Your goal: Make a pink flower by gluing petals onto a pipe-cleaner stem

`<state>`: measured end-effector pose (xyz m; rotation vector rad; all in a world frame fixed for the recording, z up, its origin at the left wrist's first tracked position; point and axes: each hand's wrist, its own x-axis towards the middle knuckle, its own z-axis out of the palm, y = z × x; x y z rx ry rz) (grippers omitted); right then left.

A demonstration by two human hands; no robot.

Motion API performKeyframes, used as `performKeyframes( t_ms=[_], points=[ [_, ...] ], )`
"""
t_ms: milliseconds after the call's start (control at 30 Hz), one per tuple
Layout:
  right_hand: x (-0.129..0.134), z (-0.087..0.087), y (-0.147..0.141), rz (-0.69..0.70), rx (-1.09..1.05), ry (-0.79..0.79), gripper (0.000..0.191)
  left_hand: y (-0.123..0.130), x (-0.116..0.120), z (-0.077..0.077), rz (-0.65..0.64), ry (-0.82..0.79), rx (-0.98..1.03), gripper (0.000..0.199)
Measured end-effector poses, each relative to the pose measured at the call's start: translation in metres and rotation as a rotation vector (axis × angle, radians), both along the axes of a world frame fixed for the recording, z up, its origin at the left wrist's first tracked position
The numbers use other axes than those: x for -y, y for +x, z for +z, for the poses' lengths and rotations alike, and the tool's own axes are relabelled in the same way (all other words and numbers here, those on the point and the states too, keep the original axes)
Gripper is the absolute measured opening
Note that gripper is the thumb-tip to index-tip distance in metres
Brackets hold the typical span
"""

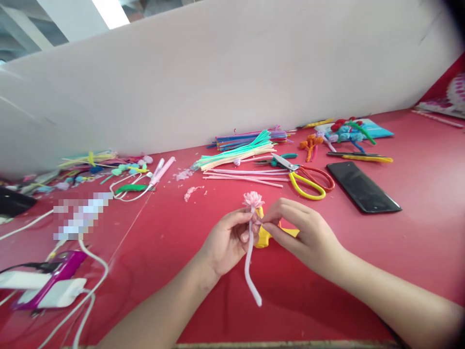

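My left hand (232,235) pinches a pink pipe-cleaner flower (253,199) just under its fluffy head. From it a long pale pink stem (248,271) hangs down past my fingers. Thumb and forefinger of my right hand (305,230) are pressed together beside the flower's base, on what looks like a short end of pink pipe cleaner; the fingertips partly hide it. Behind both hands lies a yellow tool (263,237), mostly covered, probably a glue gun.
Scissors (308,182) with red and yellow handles lie beyond my right hand, beside a black phone (363,186). Bundles of pipe cleaners (236,152) line the back, near the white partition (232,72). Cables and a purple power strip (58,281) occupy the left.
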<state>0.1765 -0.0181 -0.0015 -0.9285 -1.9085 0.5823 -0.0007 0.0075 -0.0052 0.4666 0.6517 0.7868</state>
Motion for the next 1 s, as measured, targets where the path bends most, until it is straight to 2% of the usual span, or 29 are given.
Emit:
performKeyframes(
  t_ms=[133,233,400,500,1000],
  points=[
    [0.0009,0.0001,-0.0013,-0.025,0.020,-0.006,0.007,0.0023,0.0012,0.0011,0.016,0.053,-0.050,0.005],
    [0.0012,0.0013,0.0001,-0.053,0.031,0.046,0.010,0.0041,0.0028,0.0016,0.040,0.111,-0.106,0.004],
    [-0.0013,0.0068,0.0052,-0.173,0.040,0.270,0.011,0.0058,0.0053,0.0023,0.040,0.210,-0.222,0.008],
    [-0.0033,0.0079,0.0069,-0.200,0.104,0.364,0.012,0.0061,0.0062,0.0029,0.029,0.248,-0.264,0.010],
    [-0.0046,0.0058,0.0075,-0.241,0.268,0.493,0.013,0.0073,0.0078,0.0044,-0.002,0.321,-0.329,0.013]
  ],
)
